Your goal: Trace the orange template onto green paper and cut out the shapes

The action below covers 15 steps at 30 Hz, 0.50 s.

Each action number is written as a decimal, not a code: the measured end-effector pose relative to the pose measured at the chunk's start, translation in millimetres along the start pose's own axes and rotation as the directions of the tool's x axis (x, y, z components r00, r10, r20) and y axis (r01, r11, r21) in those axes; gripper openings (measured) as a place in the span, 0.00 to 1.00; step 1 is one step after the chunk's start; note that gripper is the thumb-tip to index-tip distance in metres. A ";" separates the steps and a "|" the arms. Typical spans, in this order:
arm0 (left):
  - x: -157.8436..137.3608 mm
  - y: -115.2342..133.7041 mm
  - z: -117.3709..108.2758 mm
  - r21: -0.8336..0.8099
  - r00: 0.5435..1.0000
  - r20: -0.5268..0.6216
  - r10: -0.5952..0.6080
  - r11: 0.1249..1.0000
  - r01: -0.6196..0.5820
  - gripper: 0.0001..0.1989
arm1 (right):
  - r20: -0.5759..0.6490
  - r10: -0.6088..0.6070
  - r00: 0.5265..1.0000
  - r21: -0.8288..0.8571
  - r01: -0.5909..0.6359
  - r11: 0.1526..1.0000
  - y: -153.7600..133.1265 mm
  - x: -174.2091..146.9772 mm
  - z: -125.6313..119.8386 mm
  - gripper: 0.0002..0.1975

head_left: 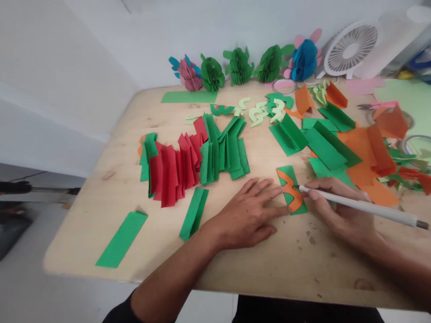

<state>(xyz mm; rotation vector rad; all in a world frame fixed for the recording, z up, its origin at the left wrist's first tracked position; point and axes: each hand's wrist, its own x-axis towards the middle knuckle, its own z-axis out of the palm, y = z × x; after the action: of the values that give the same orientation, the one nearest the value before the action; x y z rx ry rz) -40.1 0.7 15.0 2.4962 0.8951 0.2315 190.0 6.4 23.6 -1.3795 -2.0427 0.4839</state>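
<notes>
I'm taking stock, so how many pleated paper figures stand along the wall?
5. Left to right: pink figure, first green figure, second green figure, third green figure, then blue figure beside the fan. None appears hidden.

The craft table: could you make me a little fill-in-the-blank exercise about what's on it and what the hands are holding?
1. The right hand holds a white ____.
2. Beside the left hand, the curvy cutout is coloured ____.
3. That cutout lies on a strip of ____ paper.
4. To the right of the blue paper figure stands a round white ____.

Missing words: pen; orange; green; fan.
</notes>
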 end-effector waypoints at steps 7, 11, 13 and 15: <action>-1.2 1.1 0.2 -0.003 1.000 -0.006 -0.004 1.000 0.004 0.22 | 0.026 -0.033 0.999 0.025 0.032 0.999 7.2 0.9 6.3 0.10; 3.0 3.2 0.8 -0.035 0.996 -0.086 -0.012 0.999 0.009 0.20 | -0.005 -0.032 0.999 0.063 0.032 0.998 16.3 -1.9 14.3 0.12; 6.8 4.4 3.1 -0.073 0.986 -0.161 -0.041 0.997 0.030 0.17 | -0.025 -0.020 0.999 0.090 0.022 0.996 18.4 -2.7 16.6 0.13; 11.0 5.3 6.4 -0.102 0.969 -0.228 -0.100 0.992 0.078 0.14 | -0.046 -0.018 0.999 0.121 0.024 0.992 18.9 -2.5 17.7 0.12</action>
<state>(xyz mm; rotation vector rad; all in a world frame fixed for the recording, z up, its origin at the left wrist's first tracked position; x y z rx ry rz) -26.7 1.7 12.1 2.3698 1.0616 0.5325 191.9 12.1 -1.7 -1.2839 -1.9567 0.5547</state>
